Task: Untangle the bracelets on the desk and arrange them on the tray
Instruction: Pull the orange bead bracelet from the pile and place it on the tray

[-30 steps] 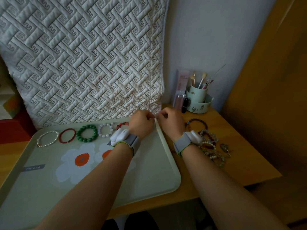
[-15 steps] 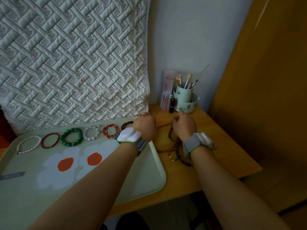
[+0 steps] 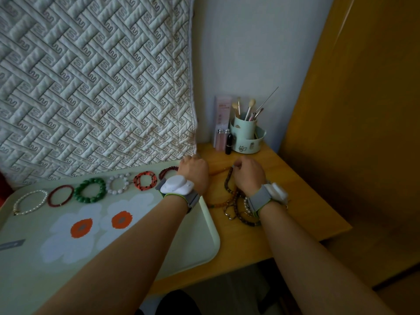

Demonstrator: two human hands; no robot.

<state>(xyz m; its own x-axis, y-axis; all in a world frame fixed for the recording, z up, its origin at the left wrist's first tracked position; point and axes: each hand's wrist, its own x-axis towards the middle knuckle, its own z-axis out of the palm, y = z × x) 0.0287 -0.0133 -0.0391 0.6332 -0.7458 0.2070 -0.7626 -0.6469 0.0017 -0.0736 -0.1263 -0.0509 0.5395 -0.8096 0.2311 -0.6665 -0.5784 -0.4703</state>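
A pale green flower-print tray [image 3: 213, 226] lies on the left of the wooden desk [image 3: 295, 201]. Along its far side sits a row of bracelets: pearl [image 3: 29, 202], dark red [image 3: 61, 195], green bead [image 3: 90, 189], white bead [image 3: 118, 183], orange-black [image 3: 145, 180] and a dark one [image 3: 168, 171] half hidden by my left hand [image 3: 194, 172]. That hand is at the tray's far right corner, fingers curled, and a thin strand [image 3: 218, 172] leads from it. My right hand [image 3: 248, 176] pinches a brown bead bracelet [image 3: 229, 181], which runs down into the tangle [image 3: 236, 209] on the desk.
A mint brush holder [image 3: 246, 137] with brushes, lipsticks [image 3: 228, 144] and a pink box [image 3: 222, 119] stand at the desk's back. A quilted cover [image 3: 95, 87] hangs behind the tray. An orange-brown cabinet panel [image 3: 363, 133] borders the desk on the right.
My hands have left the tray's far edge, moved apart and now work at the tangle on the desk. The orange-black and dark bracelets now show at the row's right end.
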